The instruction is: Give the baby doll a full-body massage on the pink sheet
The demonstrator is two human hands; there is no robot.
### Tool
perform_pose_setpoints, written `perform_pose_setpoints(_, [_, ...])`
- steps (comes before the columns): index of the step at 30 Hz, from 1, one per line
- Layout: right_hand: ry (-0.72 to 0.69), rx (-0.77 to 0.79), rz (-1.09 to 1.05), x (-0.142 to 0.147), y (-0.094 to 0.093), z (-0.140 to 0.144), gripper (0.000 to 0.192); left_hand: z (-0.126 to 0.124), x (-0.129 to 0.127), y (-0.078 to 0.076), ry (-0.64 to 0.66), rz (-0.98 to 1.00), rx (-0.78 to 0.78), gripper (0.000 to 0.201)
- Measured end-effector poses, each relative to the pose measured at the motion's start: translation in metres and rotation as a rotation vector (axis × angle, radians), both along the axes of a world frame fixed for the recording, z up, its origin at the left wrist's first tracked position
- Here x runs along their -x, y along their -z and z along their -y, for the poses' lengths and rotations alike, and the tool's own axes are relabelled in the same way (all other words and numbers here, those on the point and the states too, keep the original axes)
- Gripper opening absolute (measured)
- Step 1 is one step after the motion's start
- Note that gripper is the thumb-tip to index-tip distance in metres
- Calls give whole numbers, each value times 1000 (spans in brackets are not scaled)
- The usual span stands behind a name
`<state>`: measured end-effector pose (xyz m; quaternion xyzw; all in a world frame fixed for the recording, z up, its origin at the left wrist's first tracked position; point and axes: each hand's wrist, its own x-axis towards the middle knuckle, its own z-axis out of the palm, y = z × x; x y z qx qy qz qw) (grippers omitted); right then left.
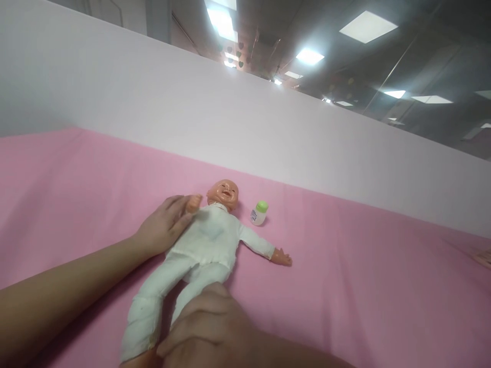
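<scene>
A baby doll (210, 230) with a white cloth body and a hard plastic head lies on its back on a pink sheet, its head at the far end. My left hand (163, 227) is closed around the doll's arm on the left side, and the small plastic hand pokes out by my fingertips. My right hand (210, 327) lies over the doll's leg on the right, fingers curled around it; the lower part of that leg is hidden. The doll's other arm stretches out to the right, untouched.
A small bottle with a green cap (259, 213) stands beside the doll's head. The pink sheet (364, 286) covers the surface up to a white panel (245, 122) at the back. A partly visible pale object (484, 257) lies at the right edge.
</scene>
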<state>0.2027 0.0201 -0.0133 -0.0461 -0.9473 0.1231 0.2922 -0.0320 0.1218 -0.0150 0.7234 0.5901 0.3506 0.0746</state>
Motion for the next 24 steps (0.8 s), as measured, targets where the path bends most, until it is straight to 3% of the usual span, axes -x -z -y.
perform_pose_setpoints(4, [229, -34, -174, -6, -17, 5, 19, 4, -4, 5, 95, -205, 56, 60])
perform_pose_setpoints(7, [306, -46, -281, -14, -33, -4, 33, 4, -4, 5, 117, -261, 35, 59])
perform_pose_setpoints(12, [457, 101, -245, -18, -27, -38, 36, 2, -4, 6, 118, -262, 50, 57])
perform_pose_setpoints(17, [440, 53, -223, -15, -18, -45, 40, 3, -5, 4, 127, -164, 42, 54])
perform_pose_setpoints(20, [426, -38, -223, -15, -21, -40, 37, 4, -7, -1, 144, -70, 5, 49])
perform_pose_setpoints(24, [441, -111, -260, -15, -30, -32, 38, 3, -5, -4, 54, 73, 36, 46])
